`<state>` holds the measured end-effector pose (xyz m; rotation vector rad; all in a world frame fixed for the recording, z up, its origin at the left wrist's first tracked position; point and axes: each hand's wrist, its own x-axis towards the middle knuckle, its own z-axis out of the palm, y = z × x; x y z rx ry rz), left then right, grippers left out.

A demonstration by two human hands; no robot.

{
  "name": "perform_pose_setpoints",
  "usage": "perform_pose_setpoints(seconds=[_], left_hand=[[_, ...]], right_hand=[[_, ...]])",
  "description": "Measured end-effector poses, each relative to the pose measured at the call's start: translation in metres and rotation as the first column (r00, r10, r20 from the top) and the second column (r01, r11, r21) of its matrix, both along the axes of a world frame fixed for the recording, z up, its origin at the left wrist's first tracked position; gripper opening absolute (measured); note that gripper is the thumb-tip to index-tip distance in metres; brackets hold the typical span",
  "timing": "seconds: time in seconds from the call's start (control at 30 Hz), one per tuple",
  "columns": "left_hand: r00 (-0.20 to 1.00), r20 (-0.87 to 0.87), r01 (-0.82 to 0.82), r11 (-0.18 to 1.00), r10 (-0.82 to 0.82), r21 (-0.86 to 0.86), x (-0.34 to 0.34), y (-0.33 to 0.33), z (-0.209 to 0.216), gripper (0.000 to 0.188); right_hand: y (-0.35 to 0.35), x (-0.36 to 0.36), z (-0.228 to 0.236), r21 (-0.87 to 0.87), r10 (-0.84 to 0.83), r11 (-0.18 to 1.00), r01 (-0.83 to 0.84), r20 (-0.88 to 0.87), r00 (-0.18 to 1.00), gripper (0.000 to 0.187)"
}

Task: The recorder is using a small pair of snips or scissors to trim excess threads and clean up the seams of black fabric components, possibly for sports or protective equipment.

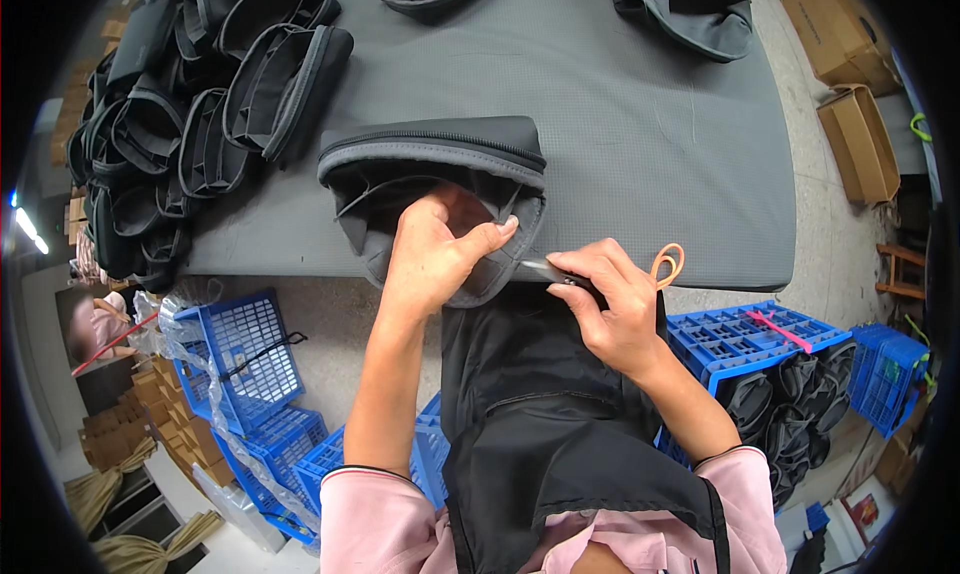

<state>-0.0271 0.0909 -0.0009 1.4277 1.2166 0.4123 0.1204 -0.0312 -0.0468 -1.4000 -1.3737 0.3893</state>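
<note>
i see my left hand [437, 249] pinching the lower edge of the open grey bag [440, 189], thumb pressed over the bound rim, fingers tucked inside. the bag lies at the near edge of the grey table [650, 124], its long axis running left to right, mouth facing me. my right hand [612, 309] is closed around small thread snips [560, 274] with an orange loop handle [667, 264], the blade tip pointing left toward the bag's rim, just right of my left thumb and almost touching the fabric. so the right hand is the nearer one for the cut spot; nothing lies between tip and rim. left of the bag sits a pile of finished bags [190, 114]; below it, under the table edge, blue crates [250, 349]. my black apron [540, 414] hangs below the bag.
</note>
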Motion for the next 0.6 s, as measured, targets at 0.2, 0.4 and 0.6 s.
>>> perform_pose_setpoints(seconds=[0.2, 0.4, 0.6], left_hand=[[0.991, 0.129, -0.038, 0.997, 0.03, 0.064, 0.002, 0.001, 0.008, 0.024], [0.989, -0.049, 0.15, 0.892, -0.142, 0.426, -0.014, -0.021, 0.022, 0.023], [0.971, -0.237, 0.198, 0.458, 0.03, 0.867, -0.022, -0.05, 0.007, 0.06]], right_hand=[[0.004, -0.001, 0.012, -0.025, 0.093, 0.995, -0.093, -0.007, 0.996, 0.024], [0.027, 0.004, 0.01, -0.189, 0.125, 0.965, -0.182, -0.277, 0.953, 0.031], [0.05, -0.019, 0.014, -0.084, 0.125, 0.985, -0.147, -0.225, 0.966, 0.02]])
